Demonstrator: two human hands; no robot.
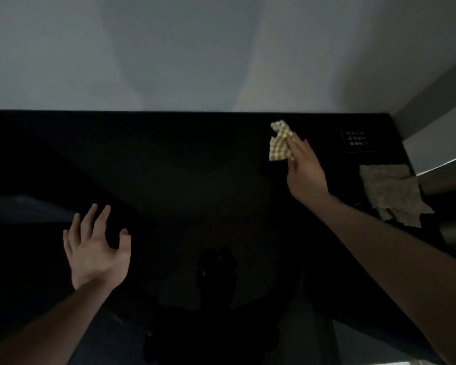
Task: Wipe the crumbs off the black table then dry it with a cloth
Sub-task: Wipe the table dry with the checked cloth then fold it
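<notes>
The glossy black table (184,164) fills the lower part of the head view, running back to a pale wall. My right hand (304,169) reaches toward the far right of the table and grips a crumpled yellow-and-white checked cloth (280,142), which hangs bunched from my fingertips just above the surface. My left hand (96,246) hovers over the near left of the table, fingers spread, holding nothing. A second cloth, grey-beige and flat (395,193), lies at the table's right edge. The room is dim and I cannot make out any crumbs on the dark surface.
A small dark card with white lettering (356,140) sits at the back right corner. The wall (221,61) borders the far edge. A grey ledge or frame (437,154) stands beyond the right edge. My own reflection shows in the near tabletop.
</notes>
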